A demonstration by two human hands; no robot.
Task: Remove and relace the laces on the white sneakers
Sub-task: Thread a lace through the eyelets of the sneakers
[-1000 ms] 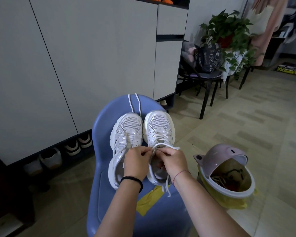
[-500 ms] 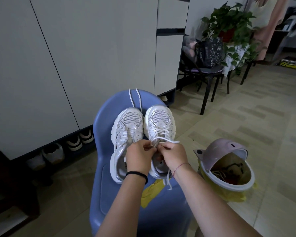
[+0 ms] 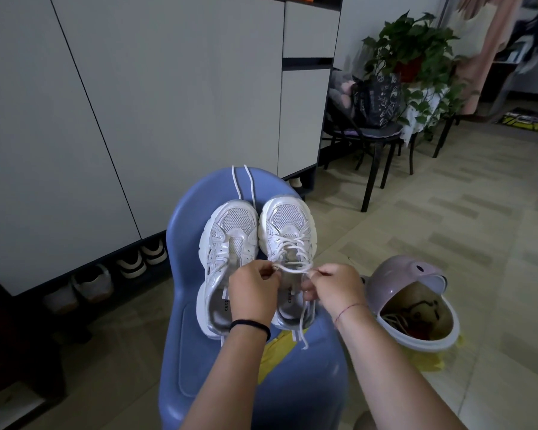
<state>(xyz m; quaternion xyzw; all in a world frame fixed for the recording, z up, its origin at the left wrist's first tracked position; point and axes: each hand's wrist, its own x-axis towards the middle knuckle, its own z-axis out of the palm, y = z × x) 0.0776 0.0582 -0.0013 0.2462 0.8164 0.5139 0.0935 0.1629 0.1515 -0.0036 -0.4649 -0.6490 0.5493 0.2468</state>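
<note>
Left hand (image 3: 255, 293) and right hand (image 3: 336, 287), apart, each pinch the white cord lace (image 3: 292, 268) of the white mesh sneaker (image 3: 288, 221) on a rounded blue plastic chair (image 3: 187, 336).

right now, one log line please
left hand pinches lace | right hand pinches lace | right sneaker laced | left sneaker unlaced

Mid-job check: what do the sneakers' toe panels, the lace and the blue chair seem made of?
The toe panels look like white woven mesh: an open grid shows. The lace seems a braided textile, cotton or polyester, matte and limp. The blue chair is probably moulded plastic: smooth, softly glossy, rounded edges.
</note>
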